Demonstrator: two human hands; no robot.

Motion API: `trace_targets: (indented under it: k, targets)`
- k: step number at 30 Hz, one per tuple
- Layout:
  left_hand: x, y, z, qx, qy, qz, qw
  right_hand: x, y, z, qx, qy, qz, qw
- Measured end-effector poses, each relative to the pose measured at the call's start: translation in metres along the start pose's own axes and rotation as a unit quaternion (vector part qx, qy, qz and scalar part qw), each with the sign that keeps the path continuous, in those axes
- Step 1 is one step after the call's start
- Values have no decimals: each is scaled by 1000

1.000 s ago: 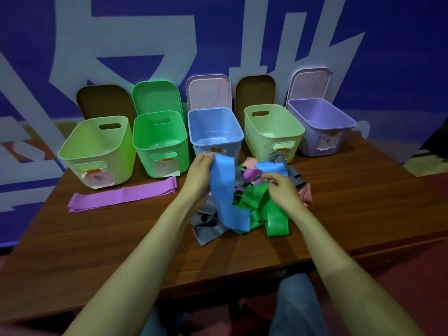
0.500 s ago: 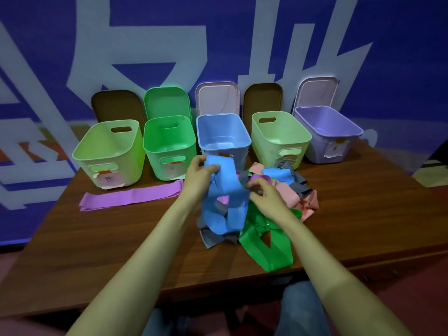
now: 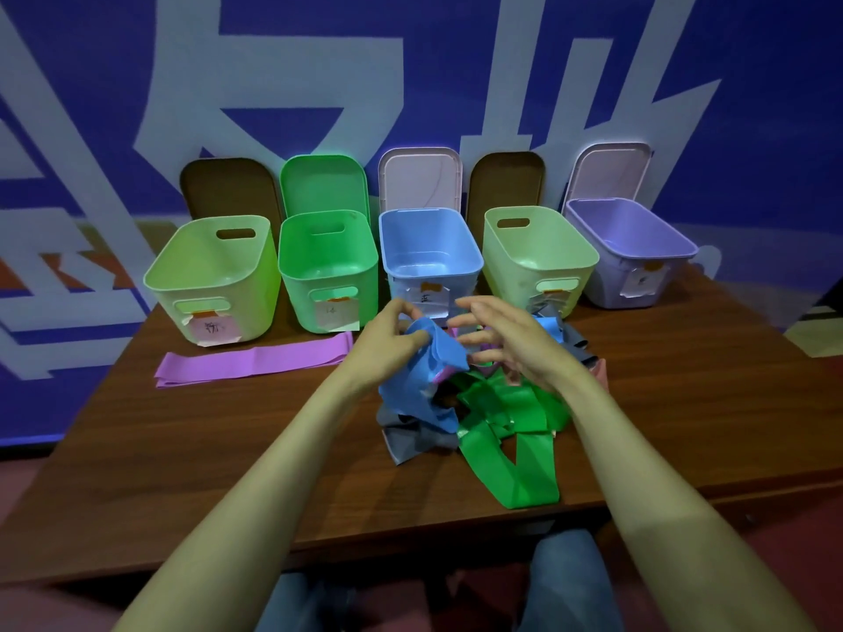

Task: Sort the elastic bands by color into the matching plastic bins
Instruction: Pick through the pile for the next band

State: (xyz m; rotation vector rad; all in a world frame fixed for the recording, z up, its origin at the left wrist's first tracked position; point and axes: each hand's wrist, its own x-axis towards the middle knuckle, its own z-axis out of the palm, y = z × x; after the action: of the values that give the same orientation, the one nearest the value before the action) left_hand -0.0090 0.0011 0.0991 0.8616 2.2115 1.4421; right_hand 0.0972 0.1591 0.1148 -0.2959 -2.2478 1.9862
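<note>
While reaching over table (image 3: 182, 449), gripping blue band (image 3: 435, 358) in left hand (image 3: 387, 339): thumb and curled fingers pinched on its bunched upper end, lower part drooping onto heap (image 3: 492, 403) beneath. Right hand (image 3: 515, 344) level with it, just to right, fingers spread and slightly bent, holding nothing; tips close against blue fold, cannot tell whether touching.

Beneath both hands, heap tangled near table's middle. Green band (image 3: 515, 453) looped out toward near edge. Grey band (image 3: 410, 442) under the blue one, poking out at left. Bit of pink band (image 3: 600, 371) beside right wrist. Blue scrap (image 3: 547, 322) and grey strip (image 3: 575, 342) beyond right hand, before pale bin (image 3: 538, 262). Well left of heap, purple band (image 3: 255, 362) lying flat and folded, just before two leftmost bins.

Along far edge, left to right, close together: lime bin (image 3: 214, 275), green bin (image 3: 328, 271), blue bin (image 3: 429, 234), pale bin, purple bin (image 3: 638, 253). All upright, tops uncovered, paper labels (image 3: 214, 328) stuck on fronts. Blue bin straight beyond gripped band, front partly hidden by fingers. Behind each, lids (image 3: 324, 184) propped on end against wall (image 3: 730, 84): brown, green, pink, brown, pink. Wall deep blue with broad pale strokes. At bottom, jeans (image 3: 565, 581) under table's near edge.
</note>
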Motion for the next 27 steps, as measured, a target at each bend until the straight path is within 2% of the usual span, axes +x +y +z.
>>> trace_targets:
  k: [3, 5, 9, 12, 13, 15, 18, 21, 24, 27]
  targets:
    - [2, -1, 1, -31, 12, -36, 999, -3, 4, -2, -60, -47, -14, 997]
    - [4, -2, 3, -59, 25, -49, 997, 0, 12, -2, -127, -36, -32, 991]
    - [2, -6, 13, -85, -15, -24, 996, 11, 18, -5, -139, 105, -87, 981]
    - [1, -25, 31, 46, -26, 13, 999, 15, 4, -13, -115, 189, -104, 970]
    - [2, -33, 37, 89, -6, 19, 996, 16, -2, -18, -118, 219, -107, 963]
    - [3, -47, 44, 106, 38, -1, 994, 19, -13, -30, -123, 280, -120, 945]
    - [6, -52, 42, 53, 61, -57, 995, 17, -23, -48, -120, 350, -127, 920]
    - [7, -45, 28, -35, 61, -49, 996, 15, -18, -66, -95, 380, -114, 913]
    - [4, -33, 7, -145, -33, -57, 987, 13, -10, -76, -41, 383, -93, 918]
    - [0, -36, -11, -232, -116, -117, 959, 12, -4, -77, 61, 368, -39, 927]
